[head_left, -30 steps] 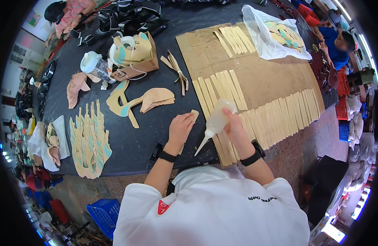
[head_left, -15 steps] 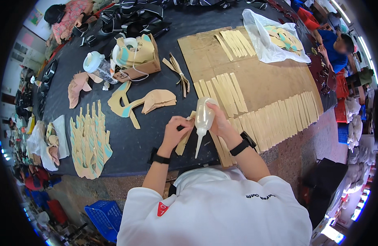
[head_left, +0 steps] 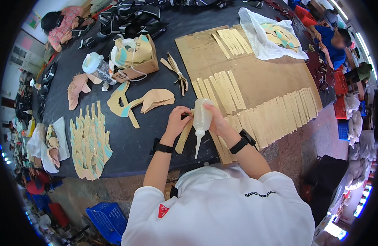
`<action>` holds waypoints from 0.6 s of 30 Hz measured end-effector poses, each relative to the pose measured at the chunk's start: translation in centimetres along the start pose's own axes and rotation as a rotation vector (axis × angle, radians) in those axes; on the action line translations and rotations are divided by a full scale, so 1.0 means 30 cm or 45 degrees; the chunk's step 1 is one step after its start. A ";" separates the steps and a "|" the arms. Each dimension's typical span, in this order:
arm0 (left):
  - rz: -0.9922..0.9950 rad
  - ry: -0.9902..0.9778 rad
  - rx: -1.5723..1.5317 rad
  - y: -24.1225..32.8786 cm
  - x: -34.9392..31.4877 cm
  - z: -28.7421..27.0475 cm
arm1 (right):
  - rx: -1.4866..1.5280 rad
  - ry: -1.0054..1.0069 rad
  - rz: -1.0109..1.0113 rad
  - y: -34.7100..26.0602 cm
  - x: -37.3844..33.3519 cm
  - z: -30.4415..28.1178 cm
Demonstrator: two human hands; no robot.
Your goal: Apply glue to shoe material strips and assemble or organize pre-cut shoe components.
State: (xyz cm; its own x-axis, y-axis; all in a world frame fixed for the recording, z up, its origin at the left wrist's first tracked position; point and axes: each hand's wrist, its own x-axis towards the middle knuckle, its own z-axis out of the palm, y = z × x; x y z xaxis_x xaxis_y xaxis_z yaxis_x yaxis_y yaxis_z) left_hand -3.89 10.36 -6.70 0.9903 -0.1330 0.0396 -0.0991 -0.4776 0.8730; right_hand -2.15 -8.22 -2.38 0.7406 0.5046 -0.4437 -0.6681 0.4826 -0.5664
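My right hand (head_left: 215, 118) is wrapped round a translucent squeeze bottle (head_left: 203, 117), whose long white nozzle points down toward my body. Close to its left, my left hand (head_left: 179, 121) pinches the upper end of a tan strip (head_left: 183, 137). The strip slants down over the dark tabletop, and part of it lies behind the bottle and fingers. Right beside my right hand, rows of similar tan strips (head_left: 275, 117) are laid out on a flat brown cardboard sheet (head_left: 275, 78).
Left of my hands lie curved tan pieces (head_left: 157, 99) and a stack of wavy cut pieces (head_left: 90, 141). Farther back stand a small carton (head_left: 135, 70) and a clear jar with a pale blue lid (head_left: 97, 67). A white plastic bag (head_left: 254, 30) rests on the cardboard. Co-workers sit at the far corners.
The bottle and both hands have shifted only slightly; my left hand has risen a little along with the strip. Both grips stay the same, and the whole view has moved a touch.
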 end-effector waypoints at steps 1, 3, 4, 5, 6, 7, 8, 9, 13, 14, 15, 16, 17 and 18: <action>0.048 0.027 0.018 0.006 0.002 0.000 | 0.026 0.030 -0.011 0.003 0.001 -0.001; -0.068 0.003 -0.135 0.019 -0.022 -0.006 | 0.052 0.059 -0.024 0.007 -0.001 -0.002; -0.194 -0.011 -0.285 0.025 -0.046 -0.013 | 0.029 0.050 -0.021 0.006 -0.006 0.008; -0.214 0.060 -0.616 0.014 -0.076 -0.017 | 0.003 0.039 -0.019 0.003 -0.010 0.015; -0.232 0.136 -0.946 0.001 -0.114 -0.030 | 0.000 0.031 -0.015 0.006 -0.010 0.017; -0.272 0.182 -1.092 0.055 -0.141 -0.075 | -0.025 0.058 -0.030 0.006 -0.009 -0.001; -0.275 0.200 -1.185 0.015 -0.198 -0.110 | -0.057 0.061 -0.032 0.011 -0.008 0.008; -0.297 0.217 -1.453 0.028 -0.259 -0.150 | -0.058 0.054 -0.026 0.012 -0.007 0.003; -0.553 0.162 -1.541 0.049 -0.524 -0.288 | -0.174 0.051 -0.008 0.019 0.000 -0.005; -0.742 0.100 -1.380 0.065 -0.556 -0.311 | -0.243 0.055 -0.017 0.021 0.003 -0.005; -0.737 0.122 -1.380 0.081 -0.574 -0.328 | -0.250 0.038 -0.009 0.023 0.002 -0.006; -0.851 0.088 -1.073 0.123 -0.586 -0.349 | -0.313 0.033 -0.024 0.022 0.000 -0.003; -0.958 0.049 -0.762 0.163 -0.592 -0.369 | -0.371 0.031 -0.042 0.021 -0.003 0.000; -0.959 0.064 -0.760 0.202 -0.576 -0.367 | -0.374 0.018 -0.037 0.015 -0.008 0.002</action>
State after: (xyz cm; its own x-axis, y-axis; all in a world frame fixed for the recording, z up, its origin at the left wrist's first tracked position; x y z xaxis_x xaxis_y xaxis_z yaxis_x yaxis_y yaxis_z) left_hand -20.54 19.32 3.26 0.7783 0.0718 -0.6238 0.6166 0.1003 0.7809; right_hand -2.63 -8.07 -2.49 0.7614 0.4828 -0.4326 -0.5987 0.2678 -0.7549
